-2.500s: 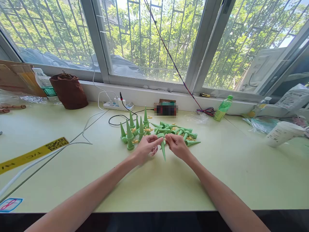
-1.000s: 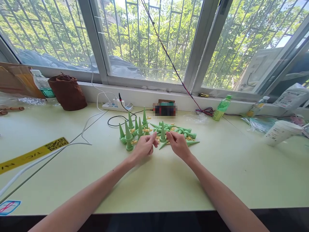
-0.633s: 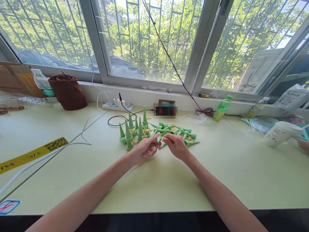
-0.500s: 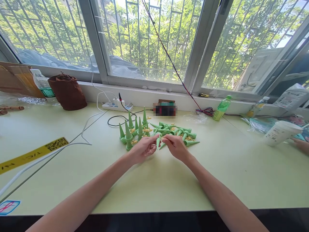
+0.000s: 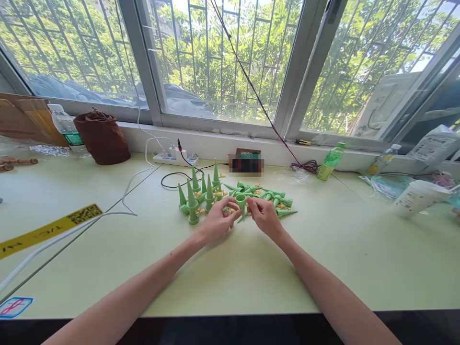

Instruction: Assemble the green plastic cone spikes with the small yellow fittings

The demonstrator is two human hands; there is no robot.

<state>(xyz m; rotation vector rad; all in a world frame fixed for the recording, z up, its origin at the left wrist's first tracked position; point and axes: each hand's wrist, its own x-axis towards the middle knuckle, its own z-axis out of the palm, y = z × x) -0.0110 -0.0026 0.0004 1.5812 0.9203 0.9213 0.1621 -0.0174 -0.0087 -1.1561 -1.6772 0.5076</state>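
Observation:
My left hand grips a green plant-watering spike from its left side. The spike's round hollow end faces up and its point is downward. Close by on the right, my right hand is closed in a pinch beside the spike; what lies between its fingertips is hidden. Left of my hands stand several upright green spikes with small yellow valves on their sides. Behind and right of my hands lies a loose pile of more green spikes and yellow valves.
A black-and-red item, partly blurred, and a power strip sit along the windowsill. At the left are a brown pouch and a white cable. To the right are a green bottle and a white cup.
The spike in my left hand has tipped so its hollow end faces up. My left hand has shifted slightly right, and my right fingertips have drawn a little to the right.

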